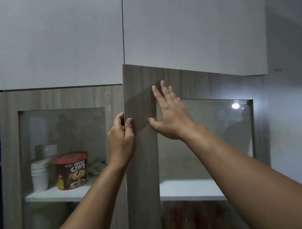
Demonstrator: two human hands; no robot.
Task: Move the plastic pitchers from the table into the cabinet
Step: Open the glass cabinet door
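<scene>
A wood-grain cabinet with two glass doors fills the view. The right door [139,89] stands slightly ajar, its left edge swung out toward me. My left hand [120,140] pinches that free edge, thumb on the front and fingers behind it. My right hand [168,116] lies flat with spread fingers on the door's frame beside the glass pane [221,135]. No pitcher and no table are in view.
Behind the left glass door [64,129], a white shelf [58,194] holds a stack of white paper cups [39,174] and a red-lidded Choco Chips tub [72,170]. White upper cabinet doors [58,40] hang above. A white wall [291,102] lies right.
</scene>
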